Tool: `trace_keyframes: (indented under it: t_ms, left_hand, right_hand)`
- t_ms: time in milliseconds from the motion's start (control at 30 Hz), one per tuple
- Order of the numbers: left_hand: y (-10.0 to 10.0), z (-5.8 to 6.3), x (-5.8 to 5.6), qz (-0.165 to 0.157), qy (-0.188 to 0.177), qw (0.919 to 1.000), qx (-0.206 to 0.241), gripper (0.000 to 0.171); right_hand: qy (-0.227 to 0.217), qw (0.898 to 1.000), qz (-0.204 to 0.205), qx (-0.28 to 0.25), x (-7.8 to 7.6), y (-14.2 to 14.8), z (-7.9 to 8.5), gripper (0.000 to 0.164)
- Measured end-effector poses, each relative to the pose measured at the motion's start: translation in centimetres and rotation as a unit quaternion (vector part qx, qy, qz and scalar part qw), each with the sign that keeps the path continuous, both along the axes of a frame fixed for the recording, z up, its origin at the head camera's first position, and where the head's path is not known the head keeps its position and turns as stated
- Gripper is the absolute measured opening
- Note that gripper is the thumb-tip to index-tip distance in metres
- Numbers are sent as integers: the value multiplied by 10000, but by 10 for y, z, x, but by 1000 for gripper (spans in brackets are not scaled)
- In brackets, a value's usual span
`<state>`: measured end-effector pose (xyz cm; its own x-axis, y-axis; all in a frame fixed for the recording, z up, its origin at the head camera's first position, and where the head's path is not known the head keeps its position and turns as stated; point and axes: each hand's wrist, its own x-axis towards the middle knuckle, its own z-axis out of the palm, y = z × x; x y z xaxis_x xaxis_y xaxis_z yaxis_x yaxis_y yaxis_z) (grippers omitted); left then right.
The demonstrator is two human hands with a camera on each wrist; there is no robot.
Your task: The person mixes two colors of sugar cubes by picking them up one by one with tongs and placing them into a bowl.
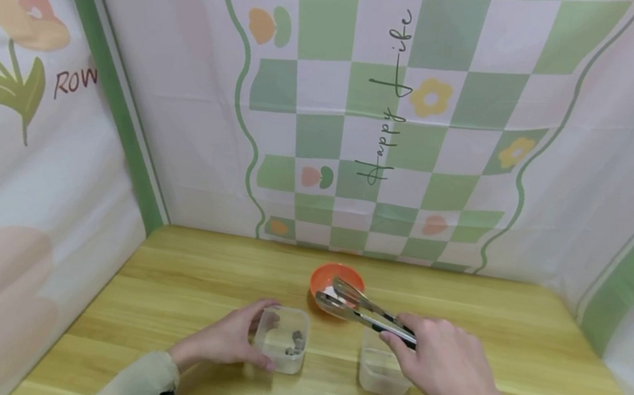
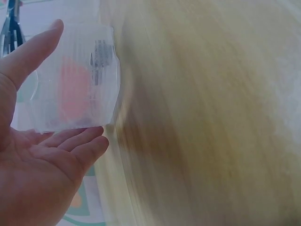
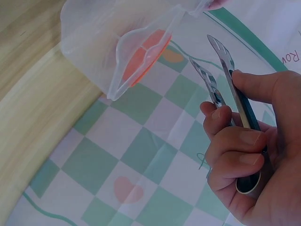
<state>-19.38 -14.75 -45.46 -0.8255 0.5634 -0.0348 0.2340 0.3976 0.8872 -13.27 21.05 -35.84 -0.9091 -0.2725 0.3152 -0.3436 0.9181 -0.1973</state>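
Observation:
My left hand (image 1: 230, 337) holds a clear square plastic container (image 1: 284, 365), thumb at its near side and fingers at its far left corner. Several small dark grey pieces (image 1: 298, 341) lie inside, towards its right. My right hand (image 1: 447, 359) grips metal tongs (image 3: 242, 106) with dark handles, its fingers curled round them. The tongs' two tips stand apart over an orange bowl (image 1: 320, 280), where something white shows between them; whether they touch it I cannot tell. Below my right hand is a second clear container (image 1: 383, 380), partly covered by the hand and tongs.
Everything stands on a wood-grain table (image 1: 205, 263). Behind it hangs a cloth with green and white checks (image 1: 332, 29), and printed cloth also hangs at both sides. The orange bowl sits beyond the two containers, roughly between them.

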Motion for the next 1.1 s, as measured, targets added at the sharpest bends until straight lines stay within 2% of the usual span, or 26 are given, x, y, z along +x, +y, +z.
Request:
trace_keyframes:
  t_ms: [733, 1100]
  left_hand:
    - [-3, -1, -3, -59, -17, 10000, -37, 105]
    - [-2, 0, -3, -73, -65, 9999, 24, 105]
  right_hand:
    - [-74, 9993, 316, 200, 2, -19, 9, 29]
    - [-192, 9978, 515, 361, 1, -34, 13, 22]
